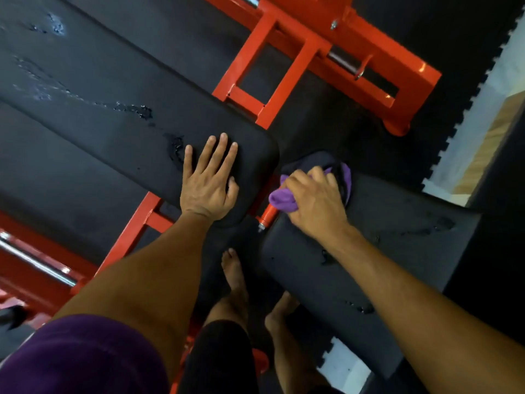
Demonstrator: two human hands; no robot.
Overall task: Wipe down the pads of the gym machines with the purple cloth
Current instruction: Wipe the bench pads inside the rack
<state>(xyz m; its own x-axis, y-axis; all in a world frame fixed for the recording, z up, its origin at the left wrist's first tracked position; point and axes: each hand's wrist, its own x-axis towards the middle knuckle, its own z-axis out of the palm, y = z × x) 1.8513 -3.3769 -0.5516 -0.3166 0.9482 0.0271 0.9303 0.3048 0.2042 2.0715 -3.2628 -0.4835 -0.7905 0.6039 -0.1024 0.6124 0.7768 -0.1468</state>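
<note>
A long black back pad (99, 115) of a red-framed gym bench runs from the upper left to the centre. My left hand (208, 180) lies flat on its near end, fingers straight. A shorter black seat pad (383, 251) sits to the right. At that pad's far end my right hand (312, 200) grips the bunched purple cloth (282, 199), pressing it onto the pad. Both pads show cracks and worn patches.
The red steel frame (284, 66) of the machine crosses behind the pads, with a chrome bar (34, 260) at the lower left. Black rubber floor tiles (426, 29) end at a jagged edge on the right. My bare feet (235, 277) stand between the pads.
</note>
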